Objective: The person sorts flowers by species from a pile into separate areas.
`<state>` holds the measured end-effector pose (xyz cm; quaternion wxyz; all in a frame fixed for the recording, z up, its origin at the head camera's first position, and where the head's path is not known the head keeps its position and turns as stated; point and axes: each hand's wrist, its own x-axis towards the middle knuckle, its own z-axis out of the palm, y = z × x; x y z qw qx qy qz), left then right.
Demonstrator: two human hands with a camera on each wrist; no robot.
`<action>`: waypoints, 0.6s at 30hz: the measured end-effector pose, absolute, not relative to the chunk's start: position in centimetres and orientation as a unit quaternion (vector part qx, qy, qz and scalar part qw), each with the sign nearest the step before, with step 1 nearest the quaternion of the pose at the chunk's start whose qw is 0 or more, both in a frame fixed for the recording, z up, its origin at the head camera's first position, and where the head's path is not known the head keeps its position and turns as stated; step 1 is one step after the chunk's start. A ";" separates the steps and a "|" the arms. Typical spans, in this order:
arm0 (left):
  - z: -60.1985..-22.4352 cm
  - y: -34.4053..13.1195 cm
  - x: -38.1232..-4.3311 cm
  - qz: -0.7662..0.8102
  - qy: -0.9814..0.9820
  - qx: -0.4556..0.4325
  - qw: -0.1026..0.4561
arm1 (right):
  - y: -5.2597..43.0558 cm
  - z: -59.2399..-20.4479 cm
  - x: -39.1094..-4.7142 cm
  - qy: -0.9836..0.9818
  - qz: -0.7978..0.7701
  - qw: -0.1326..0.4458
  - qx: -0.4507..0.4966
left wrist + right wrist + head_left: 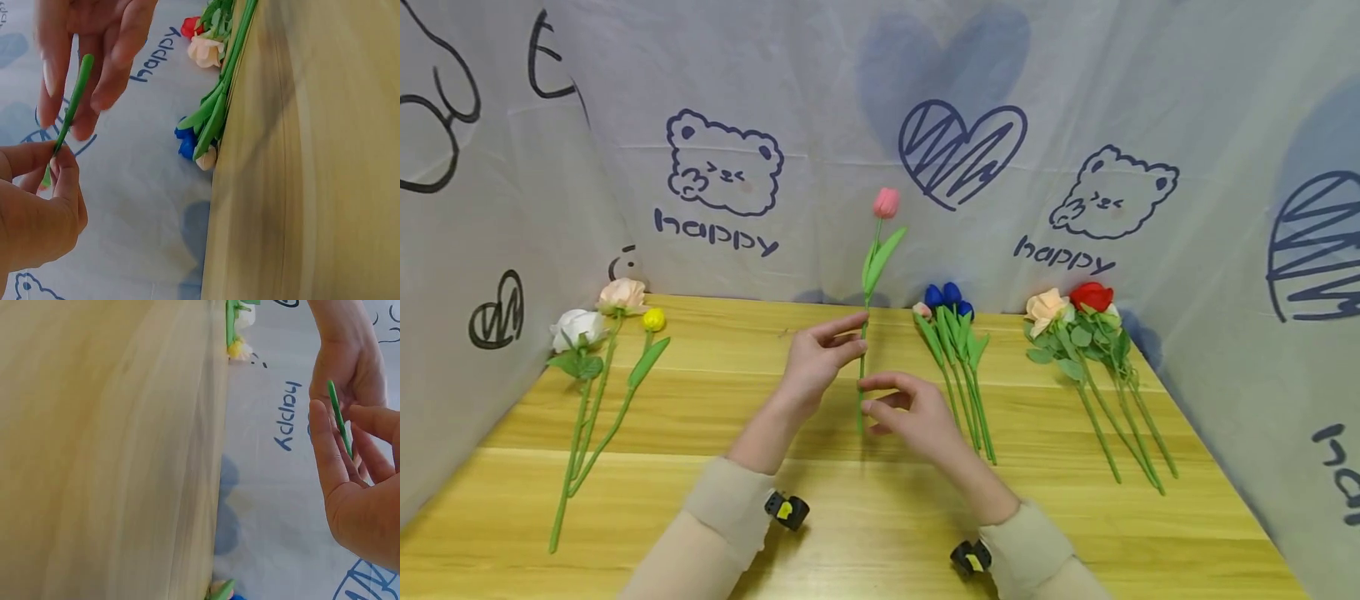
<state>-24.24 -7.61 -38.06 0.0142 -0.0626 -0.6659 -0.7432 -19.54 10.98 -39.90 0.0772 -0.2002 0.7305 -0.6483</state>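
Observation:
A pink tulip with green leaves stands upright above the table, in front of the back cloth. My left hand pinches its thin green stem between thumb and fingers, about midway down. Lower on the stem is my right hand, fingertips right at it, with thumb and fingers spread apart in both wrist views. The stem's lower end passes between the fingers of the right hand. In the left wrist view, most of the bloom is hidden behind the left hand.
Blue tulips with a pale pink one lie right of the hands. Farther right lie a red rose, a peach rose and others. At left are a white rose, a pale pink rose and a yellow tulip.

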 end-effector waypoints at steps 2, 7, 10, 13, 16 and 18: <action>-38.0 -7.3 -24.1 -0.749 -0.660 -0.057 0.024 | 10.7 -39.9 -19.6 0.733 -0.649 0.075 -0.191; -37.8 -6.7 -23.9 -0.751 -0.657 -0.045 0.038 | 10.4 -39.8 -19.8 0.739 -0.648 0.066 -0.174; -37.8 -6.6 -23.9 -0.749 -0.659 -0.042 0.044 | 10.5 -39.8 -19.9 0.740 -0.647 0.066 -0.171; -37.8 -6.5 -23.8 -0.748 -0.660 -0.046 0.051 | 10.7 -39.8 -19.9 0.739 -0.647 0.059 -0.177; -37.8 -6.5 -23.6 -0.742 -0.666 -0.056 0.061 | 10.9 -39.7 -19.9 0.740 -0.646 0.053 -0.182; -37.7 -6.5 -23.4 -0.739 -0.667 -0.065 0.070 | 11.1 -39.6 -19.9 0.743 -0.642 0.050 -0.183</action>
